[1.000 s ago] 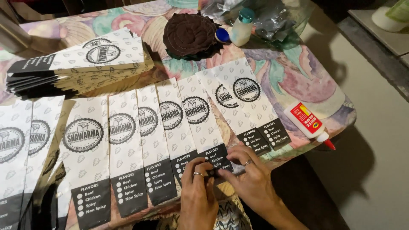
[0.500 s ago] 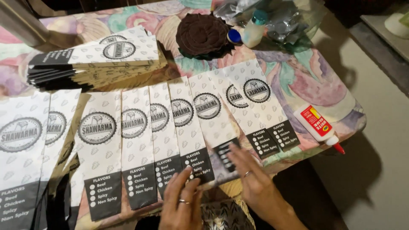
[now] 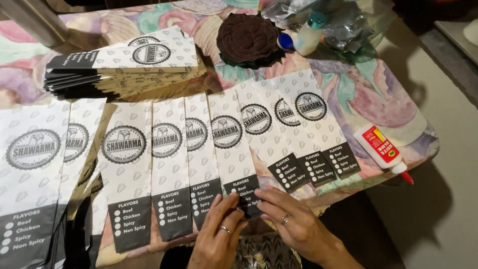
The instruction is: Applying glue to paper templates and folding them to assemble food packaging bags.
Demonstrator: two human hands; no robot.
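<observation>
Both hands met at the dark lower end of one white paper sleeve (image 3: 233,149). The left hand (image 3: 218,238) lay flat, fingers pressing that end down, grasping nothing. The right hand (image 3: 294,225) rested open just beside it, fingertips touching the same end. The sleeve sat in an overlapping row of printed sleeves (image 3: 167,164) running away to either side on the floral tablecloth (image 3: 383,99). Farther up lay a stack of sleeves (image 3: 124,65) and a dark round mat (image 3: 247,37); off to the right, a glue bottle (image 3: 382,149).
</observation>
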